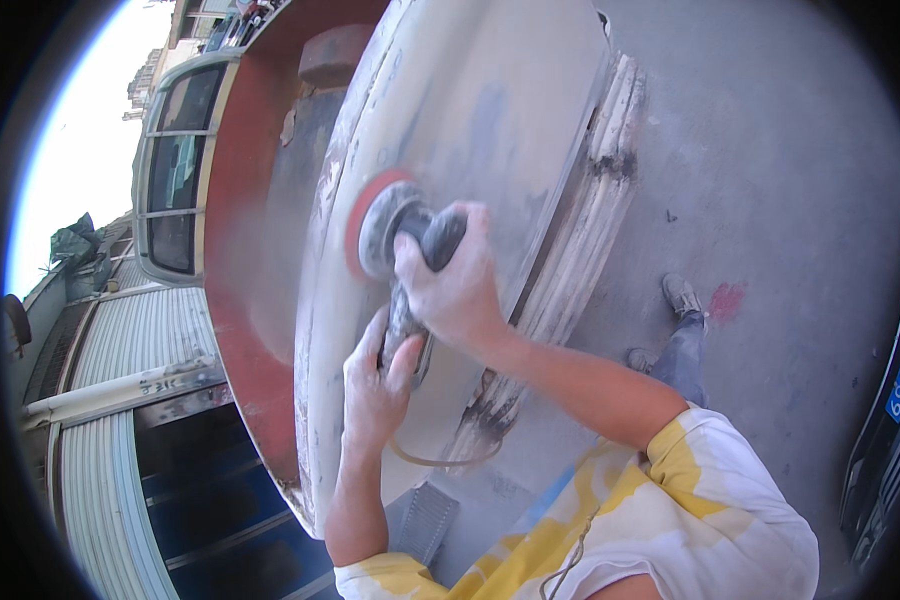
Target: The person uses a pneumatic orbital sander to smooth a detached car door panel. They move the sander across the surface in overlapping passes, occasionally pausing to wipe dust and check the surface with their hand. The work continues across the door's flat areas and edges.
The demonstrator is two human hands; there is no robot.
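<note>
An orbital sander (378, 238) with a grey head and a red-edged pad lies against the whitish, dusty side panel (500, 110) of a vehicle's load bed. My right hand (458, 285) is closed over the dark grip on top of the sander. Lower down, my left hand (378, 388) wraps around its handle. A thin hose (440, 462) loops below the left hand. Patches of grey and darker smears mark the panel. The pad's face is hidden against the surface.
Inside the bed the wall is red (250, 150), with a block-like lump (335, 55) at the far end. A cab with windows (178, 170) stands left, near a roller shutter (140, 335). A worn, stained white beam (580, 215) runs beside the panel. A dark car (885, 400) stands right.
</note>
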